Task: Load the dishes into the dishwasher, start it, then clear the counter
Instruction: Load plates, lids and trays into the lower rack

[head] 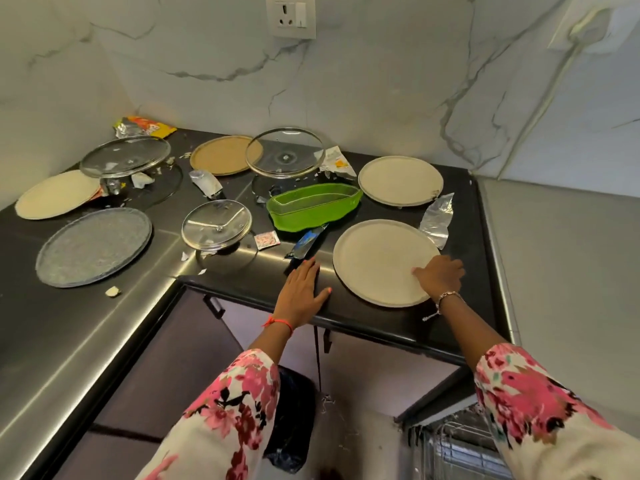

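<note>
The right grip (438, 275) clamps the rim of the near plate (374, 261) at the plate's 4 o'clock, thumb on top and fingers bent over the edge. The left grip (304, 289) lies flat on the bench (363, 317) front edge, fingers straight, with the plate just beside it at 3 o'clock. A green dish (311, 211) sits at the plate's 11 o'clock.

White sleeves (225, 410) with pink-and-black flowers, red thread (278, 322) by the left hand (301, 289), beaded bracelet (448, 297) by the right hand (440, 275)
</note>
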The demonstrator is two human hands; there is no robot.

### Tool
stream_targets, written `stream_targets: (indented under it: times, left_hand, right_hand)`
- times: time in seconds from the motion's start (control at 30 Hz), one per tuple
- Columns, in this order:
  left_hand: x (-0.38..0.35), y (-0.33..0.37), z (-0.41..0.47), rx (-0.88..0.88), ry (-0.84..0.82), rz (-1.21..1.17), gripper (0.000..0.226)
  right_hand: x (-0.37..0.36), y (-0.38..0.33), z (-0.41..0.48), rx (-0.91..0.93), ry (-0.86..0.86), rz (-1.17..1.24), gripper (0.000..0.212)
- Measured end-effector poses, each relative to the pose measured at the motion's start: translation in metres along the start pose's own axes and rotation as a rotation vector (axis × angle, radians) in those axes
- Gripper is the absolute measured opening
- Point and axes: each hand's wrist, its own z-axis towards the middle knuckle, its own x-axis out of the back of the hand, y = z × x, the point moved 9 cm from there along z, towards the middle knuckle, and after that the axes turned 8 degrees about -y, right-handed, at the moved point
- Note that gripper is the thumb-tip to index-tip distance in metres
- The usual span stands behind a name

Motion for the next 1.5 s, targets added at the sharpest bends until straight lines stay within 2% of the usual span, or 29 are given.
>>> stream_targets:
  times: [0.17,0.2,0.3,0.4,0.53,0.63,0.83,1.0,1.1,1.13,1.2,1.3,1.43,1.5]
  left_hand:
    - [-0.005,0.000,-0.001,0.003,0.101,0.103,0.085]
    - [-0.005,0.000,0.001,0.002,0.110,0.107,0.085]
    - [-0.003,0.000,0.002,-0.001,0.126,0.123,0.084]
    - [-0.003,0.000,0.004,-0.007,0.122,0.113,0.082]
    - [-0.006,-0.003,0.008,-0.002,0.021,0.091,0.083]
    - [-0.011,-0.002,0.001,0.000,-0.077,0.043,0.072]
    - [-0.027,0.019,-0.077,-0.036,0.024,-0.073,0.069]
    - [-0.078,0.043,-0.187,-0.058,0.053,-0.104,0.068]
    - [-0.120,0.067,-0.264,-0.084,0.031,-0.129,0.066]
    - [-0.135,0.075,-0.289,-0.089,0.022,-0.137,0.066]
    - [-0.166,0.093,-0.337,-0.082,-0.036,-0.156,0.067]
    - [-0.214,0.127,-0.401,-0.088,-0.151,-0.153,0.083]
    - [-0.266,0.174,-0.452,-0.147,-0.231,-0.150,0.065]
    - [-0.288,0.201,-0.467,-0.180,-0.277,-0.143,0.071]
  right_hand:
    - [0.000,0.008,0.023,-0.073,-0.053,0.169,0.054]
    - [0.001,0.011,0.027,-0.092,-0.068,0.262,0.053]
    - [-0.006,0.016,0.030,-0.145,-0.214,0.745,0.049]
    - [-0.014,0.011,0.030,-0.173,-0.328,0.980,0.052]
    - [-0.031,0.006,0.016,-0.151,-0.441,1.152,0.041]
    - [-0.031,0.008,0.001,-0.099,-0.411,1.222,0.038]
    - [-0.018,0.048,-0.055,-0.014,-0.324,1.258,0.037]
    - [-0.018,0.127,-0.147,0.041,-0.300,1.328,0.042]
    - [-0.026,0.195,-0.214,0.063,-0.333,1.334,0.026]
    - [-0.030,0.222,-0.235,0.044,-0.340,1.319,0.024]
    - [-0.040,0.275,-0.273,-0.038,-0.357,1.317,0.036]
    - [-0.045,0.365,-0.323,-0.163,-0.300,1.323,0.047]
    - [-0.043,0.474,-0.375,-0.332,-0.225,1.358,0.045]
    - [-0.033,0.526,-0.388,-0.395,-0.154,1.364,0.045]
